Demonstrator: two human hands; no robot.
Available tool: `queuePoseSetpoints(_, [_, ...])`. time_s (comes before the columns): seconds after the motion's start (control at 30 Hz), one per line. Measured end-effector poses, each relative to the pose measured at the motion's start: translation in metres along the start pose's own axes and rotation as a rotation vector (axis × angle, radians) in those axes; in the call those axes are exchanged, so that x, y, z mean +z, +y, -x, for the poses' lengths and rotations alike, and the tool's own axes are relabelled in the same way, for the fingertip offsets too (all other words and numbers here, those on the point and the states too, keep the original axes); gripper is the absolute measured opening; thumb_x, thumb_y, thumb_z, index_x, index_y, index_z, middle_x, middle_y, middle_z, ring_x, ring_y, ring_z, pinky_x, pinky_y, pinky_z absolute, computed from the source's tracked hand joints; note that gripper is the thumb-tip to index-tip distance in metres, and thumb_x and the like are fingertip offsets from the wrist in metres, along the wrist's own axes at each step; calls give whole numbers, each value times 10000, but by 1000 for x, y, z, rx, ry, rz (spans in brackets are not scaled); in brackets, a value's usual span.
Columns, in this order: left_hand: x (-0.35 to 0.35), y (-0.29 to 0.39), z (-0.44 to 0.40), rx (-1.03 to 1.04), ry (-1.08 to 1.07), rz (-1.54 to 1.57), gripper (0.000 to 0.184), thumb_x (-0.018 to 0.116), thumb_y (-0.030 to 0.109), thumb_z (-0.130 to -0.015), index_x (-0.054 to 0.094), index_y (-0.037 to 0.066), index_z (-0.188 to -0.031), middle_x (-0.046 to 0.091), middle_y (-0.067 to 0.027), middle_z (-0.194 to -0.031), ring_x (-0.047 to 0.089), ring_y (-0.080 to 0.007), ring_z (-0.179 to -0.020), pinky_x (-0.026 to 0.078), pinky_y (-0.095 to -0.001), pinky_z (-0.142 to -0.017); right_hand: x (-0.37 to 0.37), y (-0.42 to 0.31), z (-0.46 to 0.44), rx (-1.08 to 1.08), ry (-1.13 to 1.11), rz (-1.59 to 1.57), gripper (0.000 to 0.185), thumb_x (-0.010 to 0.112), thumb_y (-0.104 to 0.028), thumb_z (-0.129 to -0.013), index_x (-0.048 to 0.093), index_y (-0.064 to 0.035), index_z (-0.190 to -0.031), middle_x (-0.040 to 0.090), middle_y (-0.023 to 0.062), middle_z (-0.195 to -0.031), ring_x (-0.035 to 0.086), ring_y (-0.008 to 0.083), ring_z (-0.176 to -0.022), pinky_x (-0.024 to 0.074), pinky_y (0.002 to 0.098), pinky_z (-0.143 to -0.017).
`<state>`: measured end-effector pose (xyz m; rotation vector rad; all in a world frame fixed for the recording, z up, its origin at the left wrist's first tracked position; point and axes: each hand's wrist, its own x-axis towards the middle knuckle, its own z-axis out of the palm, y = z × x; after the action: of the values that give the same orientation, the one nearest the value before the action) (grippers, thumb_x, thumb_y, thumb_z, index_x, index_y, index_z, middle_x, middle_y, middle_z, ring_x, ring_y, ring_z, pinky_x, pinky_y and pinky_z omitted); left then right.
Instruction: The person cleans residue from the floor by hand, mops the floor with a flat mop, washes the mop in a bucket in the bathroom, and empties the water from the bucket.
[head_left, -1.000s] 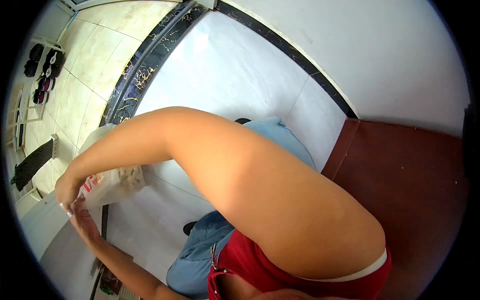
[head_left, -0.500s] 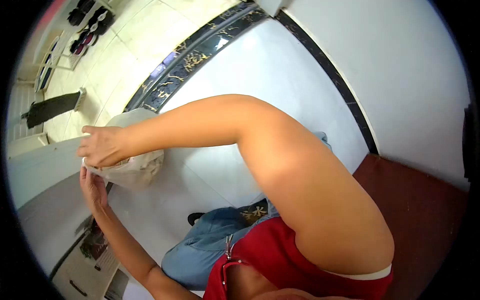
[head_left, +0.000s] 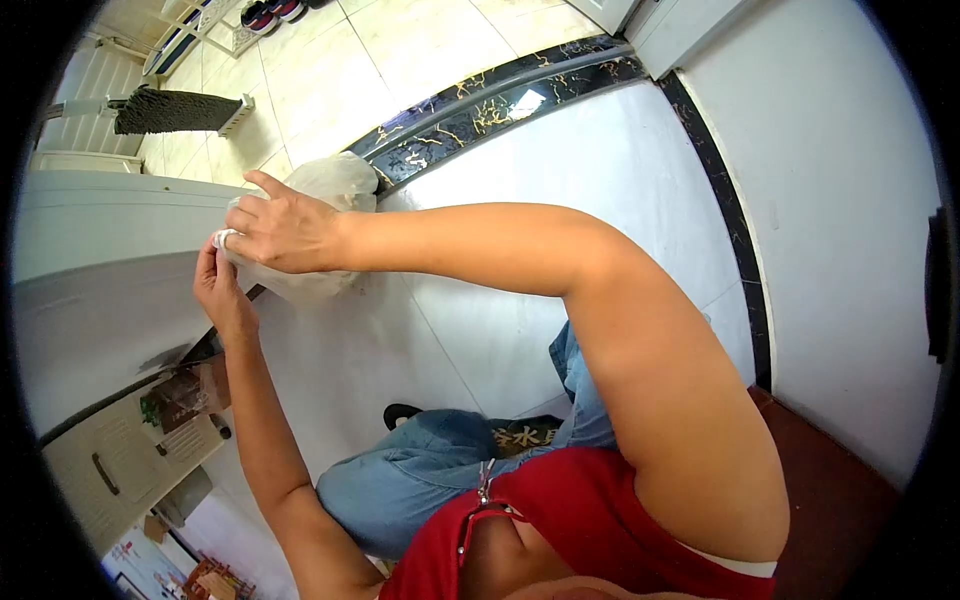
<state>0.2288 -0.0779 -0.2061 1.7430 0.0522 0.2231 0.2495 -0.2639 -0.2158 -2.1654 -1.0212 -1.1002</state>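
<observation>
A whitish translucent plastic bag (head_left: pixel 338 182) rests low against the white door frame, partly hidden behind my right hand and forearm. My right hand (head_left: pixel 285 228) is closed on the bag's gathered top, with one finger sticking out. Just below it, my left hand (head_left: pixel 226 292) pinches a twisted white end of the same bag between thumb and fingertips. The two hands nearly touch at that twisted part. What lies inside the bag cannot be made out.
Beyond a black marbled threshold (head_left: pixel 510 105) lies a cream tiled floor with a dark mop head (head_left: pixel 170 110) and shoes (head_left: pixel 275 12). A white wall (head_left: pixel 830 200) stands at right. A cream cabinet (head_left: pixel 115 465) is at lower left. My jeans-clad knee (head_left: pixel 410 480) is bent below.
My view has shifted, so hands and bag appear higher and further right. The bag's top looks more tightly gathered, and a white twisted end shows between my hands.
</observation>
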Motion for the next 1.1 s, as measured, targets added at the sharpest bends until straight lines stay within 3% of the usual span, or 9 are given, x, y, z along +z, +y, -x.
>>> queuePoseSetpoints(0.17, [-8,-13,-4,-174,17,40,227,532,105,-959,607,-6,-1142,625,-37,-1037,574,-80,-884,452,-216,-774,6,6,3,-25,5,-57,194,486,-190,-859,636,-141,-971,590,47,-983,581,208,-1000,280,571,-1084])
queuePoseSetpoints(0.27, [-24,-24,-12,-359,-229,129,223,528,138,-965,605,10,-1131,618,-13,-1012,566,-63,-854,450,-204,-753,6,8,15,-24,-88,-63,173,510,-182,-838,630,-146,-956,581,31,-959,575,203,-994,289,571,-1088])
queuePoseSetpoints(0.37, [1,1,3,-511,-188,281,214,519,166,-974,592,20,-1112,608,10,-991,559,-55,-847,452,-198,-755,7,12,26,-4,-178,-51,171,509,-185,-834,630,-137,-946,576,25,-957,567,198,-1007,263,568,-1105])
queuePoseSetpoints(0.53, [-15,-29,-4,-578,-200,334,200,497,158,-982,554,23,-1118,609,-10,-1000,573,-71,-886,468,-218,-800,11,5,30,-93,-214,79,177,512,-184,-827,632,-133,-947,571,19,-971,560,190,-1007,219,557,-1130])
queuePoseSetpoints(0.7, [-21,-47,-6,-601,-248,421,189,491,142,-982,553,31,-1123,605,-36,-1040,570,-102,-932,467,-260,-844,20,14,34,-99,-164,-37,145,525,-187,-819,651,-152,-882,578,4,-1063,550,191,-1025,262,515,-1115])
queuePoseSetpoints(0.8, [-13,-64,-10,-610,-17,389,173,493,126,-975,558,35,-1106,595,-53,-1043,561,-128,-942,456,-276,-839,29,17,42,-149,-175,-281,120,540,-186,-817,651,-143,-829,577,5,-1180,541,205,-1074,333,456,-1067])
queuePoseSetpoints(0.9, [-78,-136,-37,-700,135,322,146,507,137,-959,578,26,-1023,588,-77,-991,567,-182,-930,476,-318,-824,29,7,59,-97,-293,-586,115,564,-174,-815,644,-114,-872,539,36,-1305,510,246,-1168,401,400,-994])
queuePoseSetpoints(1.03, [-76,-111,-28,-778,323,389,76,529,43,-929,528,-26,-898,501,-71,-724,487,-154,-622,459,-296,-547,28,10,75,48,-352,-630,154,600,-168,-833,605,-77,-957,541,60,-1277,485,277,-1196,411,369,-990])
queuePoseSetpoints(1.1, [-87,-101,-34,-793,439,390,72,504,25,-932,515,-28,-886,491,-68,-717,459,-147,-591,429,-280,-510,16,12,76,177,-427,-660,114,585,-164,-857,588,-70,-921,542,59,-1258,490,280,-1182,410,368,-989])
